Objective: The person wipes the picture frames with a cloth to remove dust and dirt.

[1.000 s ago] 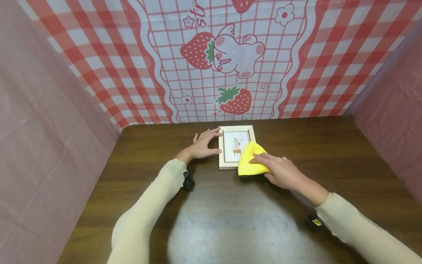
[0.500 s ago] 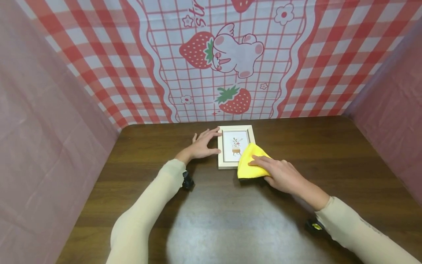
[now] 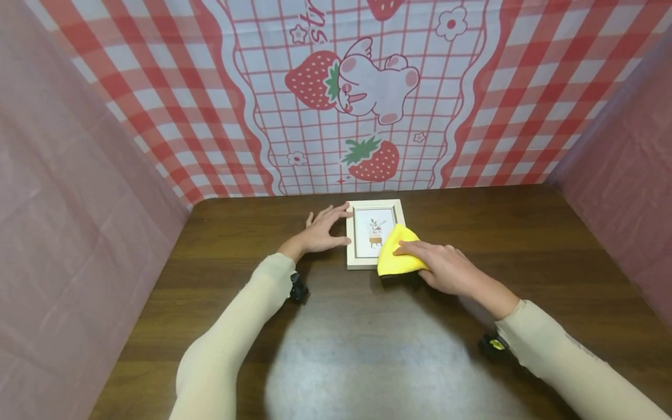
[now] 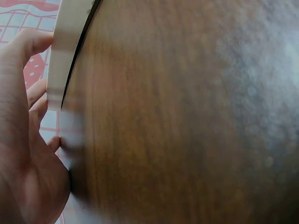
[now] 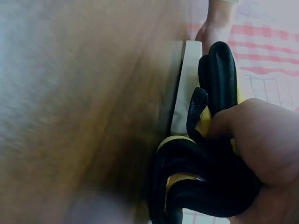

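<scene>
A cream picture frame (image 3: 373, 264) with a potted-plant print lies face up near the table's back edge. My left hand (image 3: 318, 233) steadies its left side: the thumb and fingertips touch the border, spread apart and fairly straight. In the left wrist view, the thumb (image 4: 36, 41) meets the frame's side (image 4: 65, 51). My right hand (image 3: 446, 267) grips a folded yellow cloth (image 3: 397, 260) with black edging, which covers the frame's lower right corner and part of the glass. The right wrist view shows the cloth's black folded edge (image 5: 223, 79) bunched inside the hand.
The brown wooden table (image 3: 346, 361) spreads out in front of the frame. Behind it hangs a red-and-white checked strawberry cloth (image 3: 378, 81). Pink drapes (image 3: 68, 192) bound the left and right sides. Small black wrist devices (image 3: 298, 288) sit at both cuffs.
My right hand with the yellow cloth slid slightly down toward me, then back up and a little left over the frame. The left hand and the frame stay essentially in place.
</scene>
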`<action>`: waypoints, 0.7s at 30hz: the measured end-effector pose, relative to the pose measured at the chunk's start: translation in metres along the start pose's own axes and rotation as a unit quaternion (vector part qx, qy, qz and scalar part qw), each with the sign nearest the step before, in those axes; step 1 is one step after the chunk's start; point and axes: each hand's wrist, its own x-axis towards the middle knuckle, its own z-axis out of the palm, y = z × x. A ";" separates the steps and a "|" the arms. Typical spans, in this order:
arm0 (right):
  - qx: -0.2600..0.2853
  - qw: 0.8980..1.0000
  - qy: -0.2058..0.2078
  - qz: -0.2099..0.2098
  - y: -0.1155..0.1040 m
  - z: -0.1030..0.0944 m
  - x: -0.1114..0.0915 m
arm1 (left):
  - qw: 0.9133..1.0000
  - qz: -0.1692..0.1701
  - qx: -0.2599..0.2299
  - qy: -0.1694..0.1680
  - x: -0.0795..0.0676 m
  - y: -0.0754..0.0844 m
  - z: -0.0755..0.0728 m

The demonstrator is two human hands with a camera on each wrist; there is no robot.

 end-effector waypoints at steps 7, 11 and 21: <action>0.009 0.999 -0.021 0.024 0.011 -0.003 0.019 | 1.000 0.001 -0.005 0.002 0.001 -0.003 0.001; 0.013 0.999 -0.020 0.033 0.018 -0.005 0.033 | 1.000 0.006 -0.004 -0.001 0.001 -0.002 0.001; 0.031 0.997 -0.027 0.072 0.032 -0.007 0.062 | 1.000 0.004 0.006 -0.005 0.000 0.000 -0.001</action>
